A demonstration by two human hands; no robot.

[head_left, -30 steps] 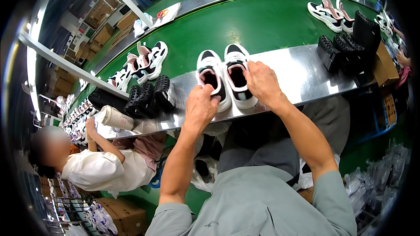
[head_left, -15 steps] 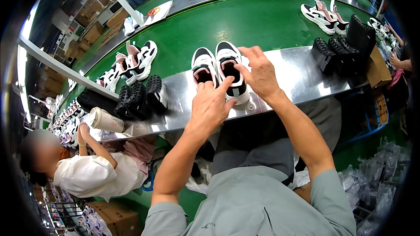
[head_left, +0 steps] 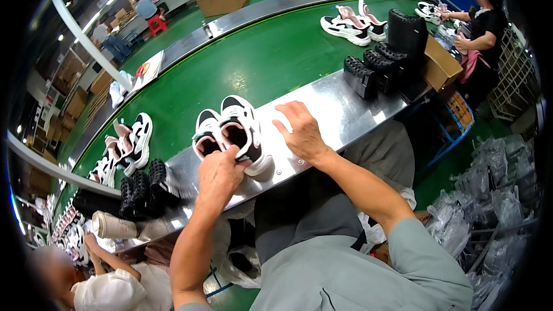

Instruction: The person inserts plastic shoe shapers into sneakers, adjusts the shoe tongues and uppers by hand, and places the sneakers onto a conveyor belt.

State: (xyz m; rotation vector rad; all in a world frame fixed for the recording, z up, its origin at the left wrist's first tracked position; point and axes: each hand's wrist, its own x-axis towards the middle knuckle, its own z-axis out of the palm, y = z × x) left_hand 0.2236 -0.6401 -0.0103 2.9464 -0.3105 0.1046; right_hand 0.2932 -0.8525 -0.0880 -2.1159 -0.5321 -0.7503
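Note:
A pair of white, black and pink sneakers stands side by side on the steel ledge, toes pointing away from me: the left sneaker (head_left: pixel 207 120) and the right sneaker (head_left: pixel 245 116). My left hand (head_left: pixel 219 175) is closed at their heels, its fingers at the inner rims of the openings; some fingertips are hidden. To the right of the pair, my right hand (head_left: pixel 302 132) hovers over the bare steel (head_left: pixel 328 101). Its fingers are apart and it holds nothing.
Black brushes (head_left: pixel 135 190) stand left of the pair, beside a pale cup (head_left: pixel 114 226); more black brushes (head_left: pixel 377 69) and an open carton (head_left: pixel 440 63) are at right. Sneakers (head_left: pixel 351 26) lie on the green belt (head_left: pixel 271 52). People work at both sides.
My head view has turned to the right, so the scene sits further left. My right hand has come away from the right sneaker. My left hand has closed at the heels.

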